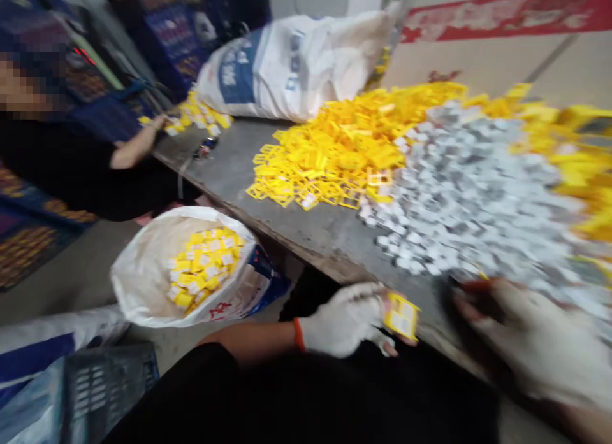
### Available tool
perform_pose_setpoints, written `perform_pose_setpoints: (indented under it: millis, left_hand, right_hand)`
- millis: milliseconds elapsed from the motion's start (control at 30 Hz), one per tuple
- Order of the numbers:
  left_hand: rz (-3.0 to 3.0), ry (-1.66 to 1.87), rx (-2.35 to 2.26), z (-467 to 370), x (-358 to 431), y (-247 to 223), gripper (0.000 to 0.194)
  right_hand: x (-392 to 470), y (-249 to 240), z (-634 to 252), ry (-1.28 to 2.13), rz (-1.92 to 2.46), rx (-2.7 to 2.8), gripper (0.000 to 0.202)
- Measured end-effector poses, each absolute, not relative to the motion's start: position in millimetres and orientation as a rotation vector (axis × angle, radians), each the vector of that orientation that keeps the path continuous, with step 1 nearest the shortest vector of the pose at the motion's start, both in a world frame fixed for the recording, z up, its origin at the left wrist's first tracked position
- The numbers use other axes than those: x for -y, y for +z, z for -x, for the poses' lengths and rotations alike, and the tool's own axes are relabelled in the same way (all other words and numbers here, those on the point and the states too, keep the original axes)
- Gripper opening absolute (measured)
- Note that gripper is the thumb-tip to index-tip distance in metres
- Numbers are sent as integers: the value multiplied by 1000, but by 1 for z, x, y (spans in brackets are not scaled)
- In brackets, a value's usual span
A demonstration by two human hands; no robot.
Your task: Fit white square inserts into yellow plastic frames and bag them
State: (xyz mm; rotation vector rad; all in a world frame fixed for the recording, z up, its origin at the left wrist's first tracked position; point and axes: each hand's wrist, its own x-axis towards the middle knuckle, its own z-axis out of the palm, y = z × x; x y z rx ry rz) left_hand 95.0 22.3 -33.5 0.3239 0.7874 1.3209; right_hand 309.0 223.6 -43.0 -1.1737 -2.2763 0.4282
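Observation:
My left hand, in a white glove with bare fingertips, holds a yellow plastic piece with a pale insert at the table's front edge. Blurred by motion, my right hand is gloved too and hovers at the near side of a heap of small white-grey parts; its thumb and fingers are curled, and what lies between them cannot be made out. Behind and left of that heap spreads a pile of yellow frames. More yellow pieces lie at the far right.
An open white sack holding yellow-and-white pieces stands left of the grey table. A full sack lies at the back. Another person's arm reaches to a small yellow pile. A dark crate sits at lower left.

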Motion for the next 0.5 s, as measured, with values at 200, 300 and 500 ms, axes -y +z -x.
perform_pose_setpoints:
  millis: [200, 300, 500]
  left_hand:
    - [-271, 1337, -907, -93, -30, 2, 47]
    - [-296, 1276, -952, -96, -44, 11, 57]
    - [-332, 1250, -972, -107, -46, 19, 57]
  right_hand:
    - [-170, 5, -297, 1412, 899, 1793, 68]
    - [-158, 0, -301, 1681, 863, 1570, 67]
    - [-148, -3, -309, 1652, 881, 1507, 66]
